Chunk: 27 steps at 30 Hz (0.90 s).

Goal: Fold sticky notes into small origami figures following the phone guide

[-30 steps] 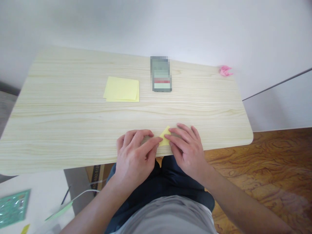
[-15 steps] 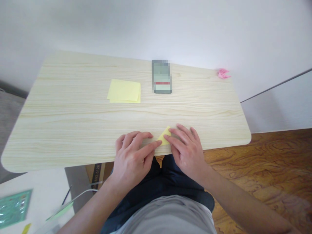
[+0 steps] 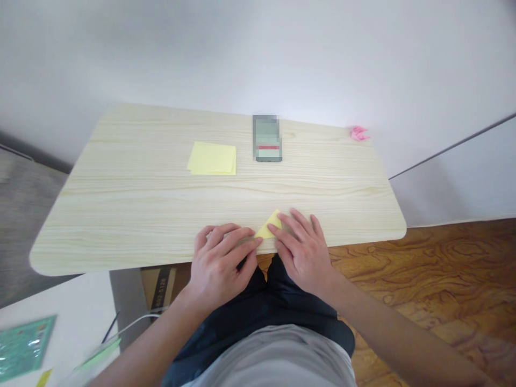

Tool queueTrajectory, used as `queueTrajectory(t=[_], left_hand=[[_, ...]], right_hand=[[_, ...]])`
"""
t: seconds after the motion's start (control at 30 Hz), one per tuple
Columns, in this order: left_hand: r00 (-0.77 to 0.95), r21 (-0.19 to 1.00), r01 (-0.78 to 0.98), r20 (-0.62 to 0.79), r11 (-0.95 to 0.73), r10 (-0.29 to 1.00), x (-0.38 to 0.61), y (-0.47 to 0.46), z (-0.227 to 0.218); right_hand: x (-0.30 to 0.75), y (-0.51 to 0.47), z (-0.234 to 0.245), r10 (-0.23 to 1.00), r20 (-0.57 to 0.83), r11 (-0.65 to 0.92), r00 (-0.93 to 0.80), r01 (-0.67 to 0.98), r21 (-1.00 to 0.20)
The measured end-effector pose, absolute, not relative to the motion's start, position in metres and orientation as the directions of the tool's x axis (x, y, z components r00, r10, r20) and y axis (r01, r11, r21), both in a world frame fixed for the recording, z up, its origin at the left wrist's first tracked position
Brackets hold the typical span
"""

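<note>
A small piece of folded yellow paper [image 3: 269, 226], roughly triangular, lies at the front edge of the desk between both hands. My left hand [image 3: 223, 260] holds its lower left corner down with the index fingertip; the thumb is tucked beneath and the other fingers are bent on the desk. From the other side, my right hand [image 3: 304, 247] presses the paper's right part with its index and middle fingertips. Its outer fingers are spread above the desktop. The right fingers cover some of the paper's right edge.
Farther back on the pale wooden desk [image 3: 133, 215] lie yellow paper sheets [image 3: 212, 158], a pixelated phone-like device [image 3: 267, 138] and a pink folded paper piece [image 3: 358, 133]. At lower left, a white surface [image 3: 76, 301] bears a green packet [image 3: 26, 344]. A wall borders the desk's back.
The view has shifted, so the desk and the things at its back sit lower in the picture. My left index fingertip is slightly lower at the paper's corner. Both hands stay at the folded paper.
</note>
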<state>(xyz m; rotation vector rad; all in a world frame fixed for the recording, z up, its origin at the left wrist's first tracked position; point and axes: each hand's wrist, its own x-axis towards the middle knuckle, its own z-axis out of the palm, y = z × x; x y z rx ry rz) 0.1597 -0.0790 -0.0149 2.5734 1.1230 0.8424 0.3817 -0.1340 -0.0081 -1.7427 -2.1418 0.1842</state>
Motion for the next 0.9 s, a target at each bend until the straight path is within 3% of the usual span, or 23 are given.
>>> queueTrajectory(t=[0.17,0.47,0.7,0.9], left_hand=[[0.540,0.361,0.587,0.492,-0.724,0.683,0.164,-0.079,-0.021],[0.550,0.368,0.568,0.496,-0.736,0.672,0.172,-0.081,-0.020],[0.436,0.523,0.543,0.492,-0.657,0.753,0.179,-0.067,-0.009],[0.244,0.595,0.510,0.593,-0.622,0.767,0.191,-0.026,0.005]], right_hand=[[0.379,-0.143,-0.011,0.966,0.153,0.238,-0.209,0.949,-0.208],[0.385,-0.145,-0.016,0.950,0.143,0.287,-0.278,0.957,-0.048],[0.386,-0.146,-0.018,0.930,0.179,0.332,-0.321,0.942,-0.038],[0.391,-0.145,-0.035,0.898,0.283,0.379,-0.338,0.919,-0.103]])
